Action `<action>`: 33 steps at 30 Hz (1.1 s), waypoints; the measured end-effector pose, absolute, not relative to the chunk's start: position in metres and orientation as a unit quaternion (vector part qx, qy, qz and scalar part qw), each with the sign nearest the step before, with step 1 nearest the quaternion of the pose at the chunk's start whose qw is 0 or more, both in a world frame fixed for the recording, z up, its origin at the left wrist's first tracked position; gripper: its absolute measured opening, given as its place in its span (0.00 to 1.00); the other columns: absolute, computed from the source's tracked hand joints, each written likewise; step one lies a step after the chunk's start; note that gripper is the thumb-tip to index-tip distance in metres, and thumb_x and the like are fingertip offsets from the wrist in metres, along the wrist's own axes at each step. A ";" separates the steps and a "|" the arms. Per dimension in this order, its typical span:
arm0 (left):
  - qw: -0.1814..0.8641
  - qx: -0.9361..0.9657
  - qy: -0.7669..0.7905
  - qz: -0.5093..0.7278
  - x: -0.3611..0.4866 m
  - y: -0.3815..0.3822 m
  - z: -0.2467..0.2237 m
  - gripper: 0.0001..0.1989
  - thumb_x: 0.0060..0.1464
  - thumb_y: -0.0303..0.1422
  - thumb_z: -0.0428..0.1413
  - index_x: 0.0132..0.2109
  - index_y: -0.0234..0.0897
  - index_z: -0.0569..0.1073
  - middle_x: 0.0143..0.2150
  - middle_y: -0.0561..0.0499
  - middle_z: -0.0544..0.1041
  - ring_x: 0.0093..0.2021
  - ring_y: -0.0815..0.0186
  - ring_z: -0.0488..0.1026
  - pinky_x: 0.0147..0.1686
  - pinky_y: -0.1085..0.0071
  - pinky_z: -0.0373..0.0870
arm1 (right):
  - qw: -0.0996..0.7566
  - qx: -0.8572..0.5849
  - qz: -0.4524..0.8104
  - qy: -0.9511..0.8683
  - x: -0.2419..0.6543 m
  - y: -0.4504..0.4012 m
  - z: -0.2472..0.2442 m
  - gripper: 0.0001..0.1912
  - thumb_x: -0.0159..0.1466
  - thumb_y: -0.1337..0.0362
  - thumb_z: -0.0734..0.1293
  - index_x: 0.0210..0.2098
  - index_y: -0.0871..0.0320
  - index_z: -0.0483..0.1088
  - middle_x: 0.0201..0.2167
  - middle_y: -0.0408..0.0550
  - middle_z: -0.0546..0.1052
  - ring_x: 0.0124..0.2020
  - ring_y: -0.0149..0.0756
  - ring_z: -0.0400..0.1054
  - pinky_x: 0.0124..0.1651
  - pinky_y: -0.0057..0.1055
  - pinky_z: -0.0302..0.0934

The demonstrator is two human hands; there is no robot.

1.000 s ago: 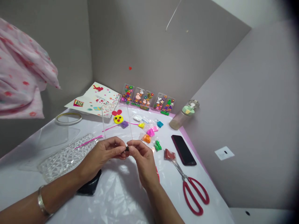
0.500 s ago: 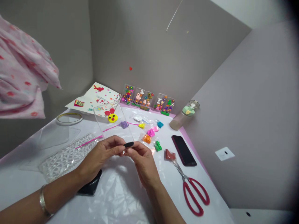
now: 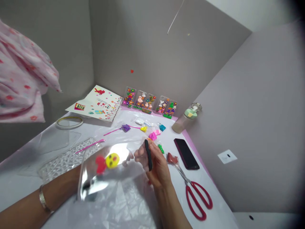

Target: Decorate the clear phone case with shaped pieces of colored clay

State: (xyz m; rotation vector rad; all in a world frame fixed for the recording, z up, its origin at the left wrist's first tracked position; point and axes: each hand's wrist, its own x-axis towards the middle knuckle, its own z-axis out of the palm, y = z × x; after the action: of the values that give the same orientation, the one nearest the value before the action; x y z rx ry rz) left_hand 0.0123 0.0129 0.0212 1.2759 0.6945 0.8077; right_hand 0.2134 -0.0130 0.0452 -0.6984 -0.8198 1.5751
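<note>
A clear case with a yellow clay face and a red clay shape is tilted above the sheeted table. Behind it, mostly seen through the glare, is my left hand; its grip is blurred. My right hand is closed at the case's right edge, with a black strip lying along its fingers and the case's edge. Under the case's lower left a dark patch shows through.
Small clay packets lie behind my hands. Red-handled scissors, a phone and a bottle are at right. Textured clear cases lie at left. Decorated cases lean on the wall.
The clear case with the yellow face has come nearer and turned sideways. My right hand has risen with the black strip, now upright; my left hand has gone behind the case.
</note>
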 end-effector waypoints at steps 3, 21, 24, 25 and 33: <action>0.703 0.506 0.322 0.382 0.012 0.017 0.023 0.15 0.61 0.48 0.63 0.40 0.40 0.82 0.36 0.50 0.79 0.36 0.63 0.76 0.42 0.68 0.74 | 0.528 -0.298 0.698 -0.380 0.213 -0.015 0.045 0.16 0.61 0.51 0.76 0.31 0.56 0.73 0.21 0.42 0.77 0.21 0.33 0.72 0.24 0.26 0.63; 0.677 0.552 0.310 0.376 0.013 0.019 0.009 0.17 0.59 0.43 0.66 0.50 0.43 0.72 0.37 0.57 0.76 0.34 0.67 0.75 0.38 0.69 0.73 | 0.479 -0.420 0.628 -0.447 0.206 -0.011 0.031 0.14 0.59 0.54 0.76 0.30 0.59 0.76 0.25 0.43 0.77 0.25 0.29 0.70 0.30 0.25 0.64; 0.634 0.582 0.331 0.387 0.013 0.019 0.007 0.16 0.59 0.42 0.67 0.48 0.42 0.74 0.38 0.57 0.76 0.35 0.68 0.75 0.40 0.70 0.71 | 0.453 -0.426 0.631 -0.465 0.204 -0.011 0.030 0.13 0.60 0.55 0.75 0.30 0.59 0.76 0.23 0.42 0.76 0.23 0.29 0.68 0.29 0.26 0.63; 0.625 0.588 0.337 0.388 0.012 0.020 0.007 0.14 0.59 0.41 0.67 0.47 0.41 0.75 0.38 0.56 0.77 0.35 0.68 0.74 0.40 0.71 0.71 | 0.447 -0.427 0.629 -0.471 0.204 -0.011 0.030 0.13 0.60 0.55 0.75 0.31 0.59 0.76 0.23 0.42 0.76 0.23 0.28 0.67 0.29 0.26 0.62; 0.601 0.603 0.350 0.391 0.010 0.019 0.009 0.12 0.59 0.43 0.66 0.41 0.40 0.78 0.33 0.56 0.78 0.35 0.66 0.75 0.40 0.71 0.71 | 0.445 -0.422 0.611 -0.500 0.201 -0.014 0.027 0.15 0.64 0.52 0.74 0.32 0.59 0.77 0.24 0.42 0.75 0.24 0.29 0.67 0.30 0.27 0.62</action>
State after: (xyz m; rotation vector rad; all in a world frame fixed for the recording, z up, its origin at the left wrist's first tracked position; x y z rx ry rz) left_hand 0.0102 0.0194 0.0093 1.3964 0.8113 0.9069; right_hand 0.2014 -0.0136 0.0272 -1.0452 -1.2392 1.5142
